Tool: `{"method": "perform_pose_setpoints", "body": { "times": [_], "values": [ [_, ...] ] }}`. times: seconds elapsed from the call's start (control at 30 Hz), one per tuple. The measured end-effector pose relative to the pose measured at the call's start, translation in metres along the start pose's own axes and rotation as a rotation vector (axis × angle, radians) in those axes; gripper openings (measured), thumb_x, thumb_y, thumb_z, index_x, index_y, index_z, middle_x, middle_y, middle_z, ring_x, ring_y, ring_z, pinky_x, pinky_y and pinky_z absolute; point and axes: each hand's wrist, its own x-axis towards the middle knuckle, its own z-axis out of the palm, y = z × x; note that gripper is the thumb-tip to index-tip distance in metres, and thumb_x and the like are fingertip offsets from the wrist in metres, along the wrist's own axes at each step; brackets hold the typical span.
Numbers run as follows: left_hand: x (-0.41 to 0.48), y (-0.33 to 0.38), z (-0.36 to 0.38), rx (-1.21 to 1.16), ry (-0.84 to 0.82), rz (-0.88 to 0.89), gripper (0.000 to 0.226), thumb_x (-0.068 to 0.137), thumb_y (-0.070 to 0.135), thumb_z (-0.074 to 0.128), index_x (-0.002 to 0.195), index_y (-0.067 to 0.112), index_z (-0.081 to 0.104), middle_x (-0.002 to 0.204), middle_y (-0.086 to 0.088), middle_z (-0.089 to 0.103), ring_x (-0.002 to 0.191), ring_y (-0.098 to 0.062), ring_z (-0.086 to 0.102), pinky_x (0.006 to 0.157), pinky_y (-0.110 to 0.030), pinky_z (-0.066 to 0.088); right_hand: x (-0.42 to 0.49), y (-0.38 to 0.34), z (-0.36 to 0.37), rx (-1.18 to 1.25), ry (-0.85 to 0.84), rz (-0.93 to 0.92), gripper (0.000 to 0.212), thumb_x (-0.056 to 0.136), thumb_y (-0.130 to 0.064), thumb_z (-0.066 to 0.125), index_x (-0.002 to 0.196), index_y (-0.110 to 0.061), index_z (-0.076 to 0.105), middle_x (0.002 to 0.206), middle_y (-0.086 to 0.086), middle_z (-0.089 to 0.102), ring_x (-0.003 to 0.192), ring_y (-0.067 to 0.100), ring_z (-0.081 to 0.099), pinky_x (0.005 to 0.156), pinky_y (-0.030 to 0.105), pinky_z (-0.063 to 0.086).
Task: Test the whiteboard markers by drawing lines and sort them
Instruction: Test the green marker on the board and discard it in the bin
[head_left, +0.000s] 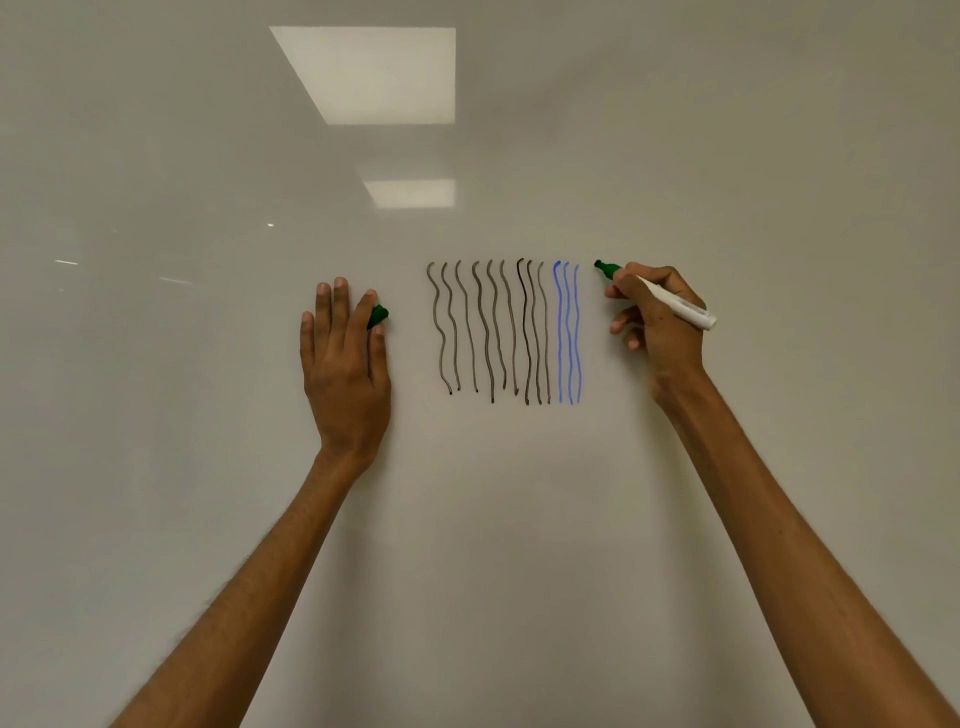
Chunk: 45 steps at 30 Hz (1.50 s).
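Twelve wavy lines on glossy white whiteboard (519, 519): nine grey-black lines (488, 332), three blue lines (567, 332) at right. Your right hand (660, 322) pinches white-barrelled green-tipped marker (675, 306), tip just right of blue lines; contact unclear. Your left hand (343, 358) lies flat on board left of lines, thumb and forefinger pinching green marker cap (379, 315).

Green cap (379, 315) mostly hidden behind left hand (345, 364).

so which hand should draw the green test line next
Right. The right hand grips the uncapped green marker, its tip just right of the blue lines. The left hand rests on the whiteboard, holding only the green cap.
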Motion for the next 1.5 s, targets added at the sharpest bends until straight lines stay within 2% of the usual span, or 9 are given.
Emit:
{"method": "perform_pose_setpoints", "body": {
  "times": [0.27, 0.4, 0.5, 0.67, 0.9, 1.07, 1.27, 1.4, 1.5],
  "values": [
    [-0.001, 0.000, 0.000, -0.017, -0.002, -0.005, 0.040, 0.107, 0.018, 0.040, 0.146, 0.013, 0.047, 0.159, -0.011, 0.033, 0.151, -0.024, 0.023, 0.124, -0.044, 0.017, -0.012, 0.016, -0.009, -0.116, -0.035, -0.110, 0.013, 0.090, -0.009, 0.068, 0.079, -0.014, 0.063, 0.088, 0.009, 0.072, 0.045, 0.018, 0.060, 0.037, 0.020, 0.037],
    [-0.001, 0.000, 0.000, -0.017, -0.001, -0.007, 0.040, 0.107, 0.018, 0.040, 0.146, 0.012, 0.046, 0.159, -0.012, 0.033, 0.151, -0.024, 0.023, 0.124, -0.044, 0.017, -0.018, 0.025, -0.016, -0.146, -0.050, -0.115, 0.020, 0.086, -0.006, 0.068, 0.072, -0.011, 0.056, 0.070, 0.005, 0.068, 0.041, 0.017, 0.056, 0.037, 0.020, 0.035],
    [-0.001, 0.000, 0.000, -0.018, -0.001, -0.004, 0.040, 0.107, 0.018, 0.040, 0.146, 0.012, 0.046, 0.159, -0.011, 0.033, 0.151, -0.024, 0.023, 0.124, -0.044, 0.017, -0.024, 0.035, -0.019, -0.166, -0.061, -0.147, 0.026, 0.080, -0.006, 0.067, 0.067, -0.004, 0.043, 0.054, 0.004, 0.052, 0.037, 0.016, 0.049, 0.038, 0.019, 0.034],
    [-0.001, 0.000, 0.001, -0.014, 0.008, -0.002, 0.039, 0.107, 0.019, 0.039, 0.146, 0.012, 0.047, 0.158, -0.012, 0.034, 0.150, -0.024, 0.024, 0.124, -0.043, 0.017, -0.027, 0.040, -0.022, -0.191, -0.138, -0.171, 0.039, 0.068, -0.018, 0.071, 0.064, 0.006, 0.040, 0.054, 0.000, 0.045, 0.040, 0.017, 0.041, 0.036, 0.021, 0.033],
    [-0.001, -0.001, 0.001, -0.006, 0.014, -0.003, 0.039, 0.108, 0.018, 0.040, 0.145, 0.012, 0.047, 0.158, -0.011, 0.034, 0.150, -0.024, 0.024, 0.124, -0.043, 0.017, -0.028, 0.043, -0.025, -0.341, -0.247, -0.207, 0.042, 0.059, -0.026, 0.066, 0.058, 0.003, 0.034, 0.056, 0.011, 0.036, 0.052, 0.012, 0.031, 0.048, 0.023, 0.026],
    [-0.002, -0.001, 0.001, -0.008, 0.014, -0.008, 0.039, 0.108, 0.018, 0.041, 0.145, 0.012, 0.047, 0.158, -0.011, 0.034, 0.150, -0.024, 0.024, 0.124, -0.044, 0.018, -0.029, 0.040, -0.026, -0.362, -0.295, -0.173, 0.032, 0.059, -0.028, 0.065, 0.055, -0.012, 0.038, 0.051, -0.014, 0.040, 0.048, 0.003, 0.035, 0.048, 0.014, 0.031],
    [-0.002, 0.001, 0.000, -0.011, 0.014, -0.010, 0.039, 0.108, 0.019, 0.040, 0.145, 0.012, 0.048, 0.158, -0.011, 0.034, 0.150, -0.024, 0.024, 0.124, -0.043, 0.017, -0.031, 0.039, -0.028, -0.396, -0.355, -0.156, 0.032, 0.056, -0.030, 0.066, 0.053, -0.013, 0.040, 0.050, -0.013, 0.041, 0.047, 0.004, 0.037, 0.048, 0.013, 0.033],
    [-0.002, 0.001, -0.001, -0.015, 0.012, -0.012, 0.039, 0.108, 0.019, 0.040, 0.145, 0.012, 0.048, 0.158, -0.011, 0.035, 0.150, -0.024, 0.024, 0.124, -0.041, 0.016, -0.031, 0.038, -0.028, -0.312, -0.285, -0.163, 0.031, 0.061, -0.024, 0.068, 0.056, -0.009, 0.041, 0.052, -0.010, 0.043, 0.046, 0.007, 0.037, 0.043, 0.018, 0.032],
    [-0.002, 0.001, -0.001, -0.019, 0.009, -0.013, 0.039, 0.108, 0.020, 0.039, 0.145, 0.012, 0.048, 0.158, -0.011, 0.035, 0.150, -0.024, 0.023, 0.124, -0.041, 0.016, -0.029, 0.031, -0.027, -0.167, -0.119, -0.140, 0.026, 0.081, -0.008, 0.069, 0.065, -0.009, 0.049, 0.058, -0.003, 0.057, 0.040, 0.012, 0.044, 0.039, 0.019, 0.033]
  ]
}}
